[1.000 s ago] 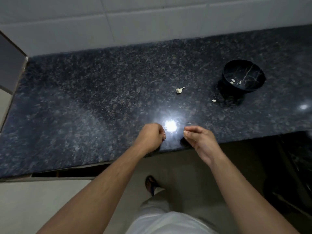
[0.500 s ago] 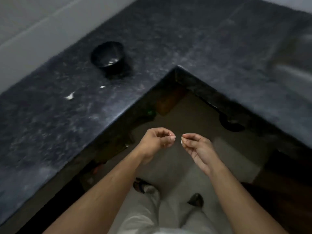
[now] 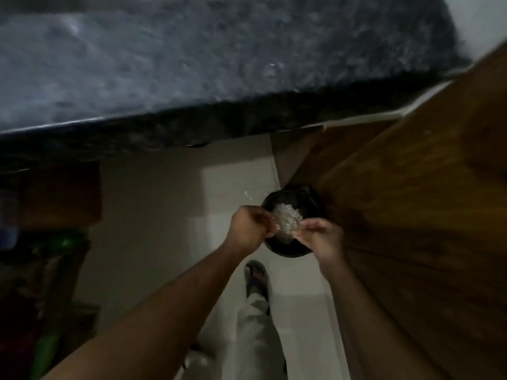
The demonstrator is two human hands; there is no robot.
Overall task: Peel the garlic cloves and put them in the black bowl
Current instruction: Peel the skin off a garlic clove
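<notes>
My left hand (image 3: 251, 229) is curled shut, its fingertips pinched on a small pale piece that looks like a garlic clove. My right hand (image 3: 321, 234) is pinched on thin garlic peel. Both hands hover close together over a round black container (image 3: 290, 197) standing on the floor. Inside it lies a heap of whitish garlic peels (image 3: 286, 219), partly hidden by my fingers. The black bowl and the loose clove on the counter are out of view. The picture is dark and blurred.
The dark granite counter (image 3: 219, 64) fills the top, its front edge running across above my hands. A brown wooden door or panel (image 3: 411, 215) stands close on the right. Pale floor tiles (image 3: 164, 215), my trouser leg and sandalled foot (image 3: 256, 278) are below. Dim shelves with green items (image 3: 52, 248) lie at left.
I have turned away from the counter corner and looked down. My hands, still pinched, moved from open air to above the black floor container. The black bowl has left the view.
</notes>
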